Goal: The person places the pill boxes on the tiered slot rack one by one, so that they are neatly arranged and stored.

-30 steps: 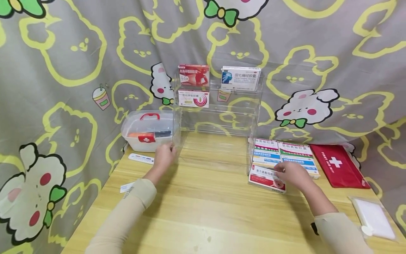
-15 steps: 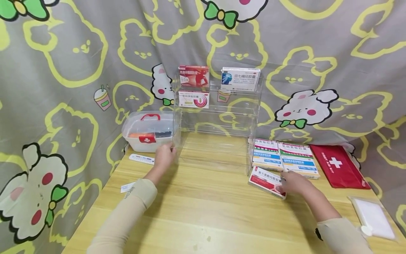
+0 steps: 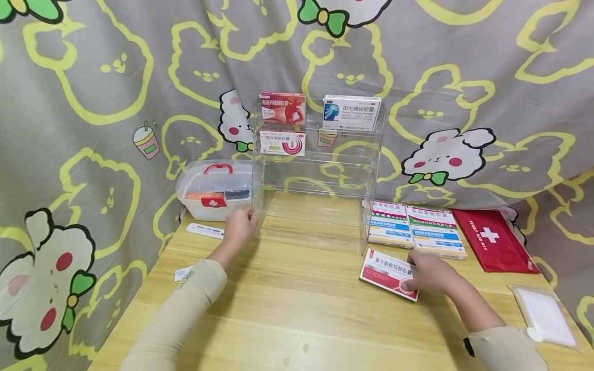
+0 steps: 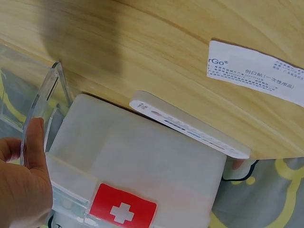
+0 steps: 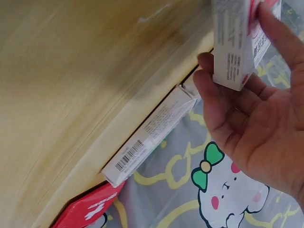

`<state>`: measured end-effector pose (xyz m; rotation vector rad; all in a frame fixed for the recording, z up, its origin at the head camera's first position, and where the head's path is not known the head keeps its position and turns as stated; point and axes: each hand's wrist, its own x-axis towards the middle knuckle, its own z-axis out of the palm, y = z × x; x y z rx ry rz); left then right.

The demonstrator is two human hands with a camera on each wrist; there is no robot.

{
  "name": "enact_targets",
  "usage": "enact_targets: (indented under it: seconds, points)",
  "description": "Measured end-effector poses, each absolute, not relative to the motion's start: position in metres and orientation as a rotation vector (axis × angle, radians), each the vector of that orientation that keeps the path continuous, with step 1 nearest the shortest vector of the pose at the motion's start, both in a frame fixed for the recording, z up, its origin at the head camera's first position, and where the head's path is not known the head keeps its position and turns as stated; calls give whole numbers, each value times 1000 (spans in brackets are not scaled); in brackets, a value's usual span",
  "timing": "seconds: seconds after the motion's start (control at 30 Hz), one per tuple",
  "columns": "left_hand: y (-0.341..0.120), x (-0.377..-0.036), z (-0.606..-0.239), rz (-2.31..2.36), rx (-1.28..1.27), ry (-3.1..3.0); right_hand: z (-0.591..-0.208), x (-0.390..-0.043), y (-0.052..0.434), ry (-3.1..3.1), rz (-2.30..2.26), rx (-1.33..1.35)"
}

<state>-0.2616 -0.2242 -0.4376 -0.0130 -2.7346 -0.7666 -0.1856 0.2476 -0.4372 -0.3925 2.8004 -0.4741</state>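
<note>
My right hand (image 3: 429, 275) grips a red-and-white medicine box (image 3: 387, 272) by its right end, lifting it just off the wooden table (image 3: 301, 319); the right wrist view shows thumb and fingers (image 5: 223, 102) pinching that box (image 5: 237, 38). My left hand (image 3: 238, 226) holds the front left edge of a clear acrylic tiered shelf (image 3: 320, 170); its fingers (image 4: 33, 152) lie against the acrylic wall (image 4: 45, 107). The shelf carries a red box (image 3: 283, 107), a white-and-blue box (image 3: 351, 112) and a white box with a red swirl (image 3: 282, 142).
A translucent first-aid case (image 3: 214, 189) stands left of the shelf, with a white strip (image 3: 205, 230) and a paper slip (image 3: 184, 272) before it. Two flat medicine boxes (image 3: 415, 232), a red first-aid pouch (image 3: 494, 239) and a clear bag (image 3: 543, 315) lie at the right.
My right hand has drawn the red-and-white box away from the stacked boxes toward me and raised it slightly. The left hand has stayed on the shelf.
</note>
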Motion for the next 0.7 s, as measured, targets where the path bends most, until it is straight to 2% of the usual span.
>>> enact_targets:
  seconds: [0.3, 0.5, 0.7]
  points:
    - [-227, -262, -438, -798, -3, -2752, -416, -177, 264, 2805, -898, -440]
    - [-227, -262, -439, -772, -22, -2743, -397, -173, 278, 2880, -1071, -312]
    - [-225, -261, -438, -780, -26, -2743, -374, -178, 273, 3043, -1285, -182]
